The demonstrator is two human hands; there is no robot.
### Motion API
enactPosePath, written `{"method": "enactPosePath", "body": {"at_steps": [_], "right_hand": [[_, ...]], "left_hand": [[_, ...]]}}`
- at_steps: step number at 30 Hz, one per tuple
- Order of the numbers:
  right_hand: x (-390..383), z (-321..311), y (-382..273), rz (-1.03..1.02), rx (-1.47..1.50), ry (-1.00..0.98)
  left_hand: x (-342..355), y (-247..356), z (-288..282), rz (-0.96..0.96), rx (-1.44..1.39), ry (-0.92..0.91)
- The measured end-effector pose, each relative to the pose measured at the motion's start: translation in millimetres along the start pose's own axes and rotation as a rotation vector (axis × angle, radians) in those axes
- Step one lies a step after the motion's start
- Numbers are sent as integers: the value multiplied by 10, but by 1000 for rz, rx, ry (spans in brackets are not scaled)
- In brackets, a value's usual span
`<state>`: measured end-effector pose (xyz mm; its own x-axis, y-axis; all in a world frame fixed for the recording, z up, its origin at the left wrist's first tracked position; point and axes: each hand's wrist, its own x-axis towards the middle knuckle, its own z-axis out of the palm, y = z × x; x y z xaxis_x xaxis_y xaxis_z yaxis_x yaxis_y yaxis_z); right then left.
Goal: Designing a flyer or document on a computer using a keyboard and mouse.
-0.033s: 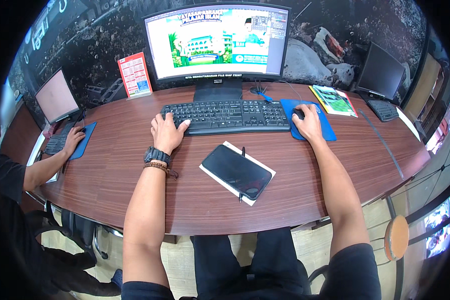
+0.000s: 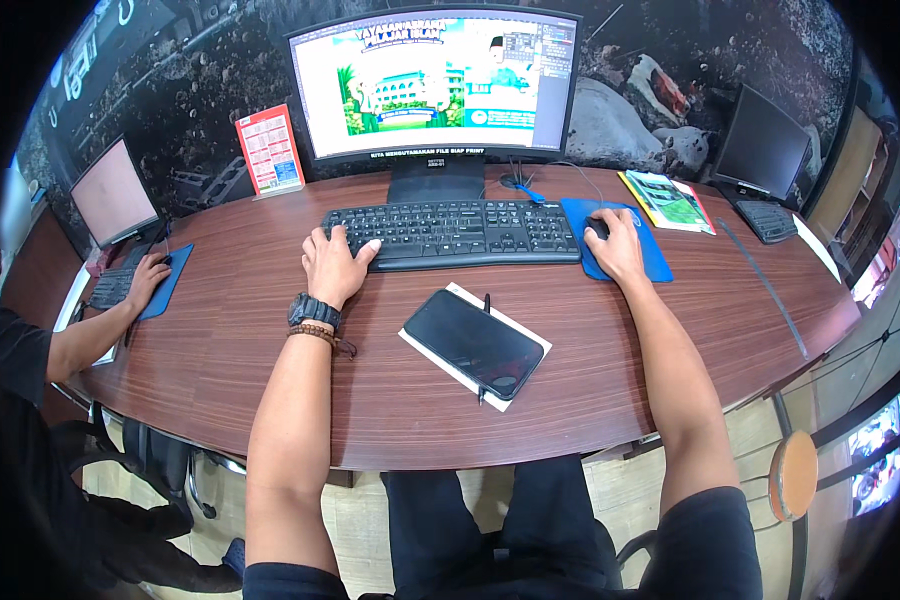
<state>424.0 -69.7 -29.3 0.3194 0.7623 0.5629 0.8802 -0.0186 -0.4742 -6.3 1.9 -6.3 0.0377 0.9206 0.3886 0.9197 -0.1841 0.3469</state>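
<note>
My left hand [image 2: 334, 266] rests on the left end of a black keyboard [image 2: 450, 232], its fingers spread over the keys and the thumb near the front edge. A dark watch [image 2: 313, 309] and a beaded bracelet circle that wrist. At the keyboard's right end, my right hand [image 2: 618, 246] curls over a dark computer mouse [image 2: 597, 228] on a blue mouse pad [image 2: 656, 262]; the palm hides part of the mouse. Behind the keyboard stands a curved monitor [image 2: 430, 85] with a green and white graphic layout on its screen.
A dark phone [image 2: 475, 343] lies on a white pad [image 2: 518, 325] with a pen under it. Colourful leaflets [image 2: 668, 203] and a metal ruler [image 2: 765, 290] lie to the right. A red desk calendar [image 2: 269, 150] stands left. At far left, another person's hand [image 2: 148, 282] covers a mouse.
</note>
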Motion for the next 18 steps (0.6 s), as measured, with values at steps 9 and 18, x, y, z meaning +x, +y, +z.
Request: {"method": "enactPosePath", "body": {"at_steps": [9, 18], "right_hand": [[-7, -13, -3, -9, 3, 1], [-14, -20, -23, 3, 11, -2]], "left_hand": [[-8, 9, -1, -1, 4, 11], [-11, 10, -3, 2, 6, 9]]}}
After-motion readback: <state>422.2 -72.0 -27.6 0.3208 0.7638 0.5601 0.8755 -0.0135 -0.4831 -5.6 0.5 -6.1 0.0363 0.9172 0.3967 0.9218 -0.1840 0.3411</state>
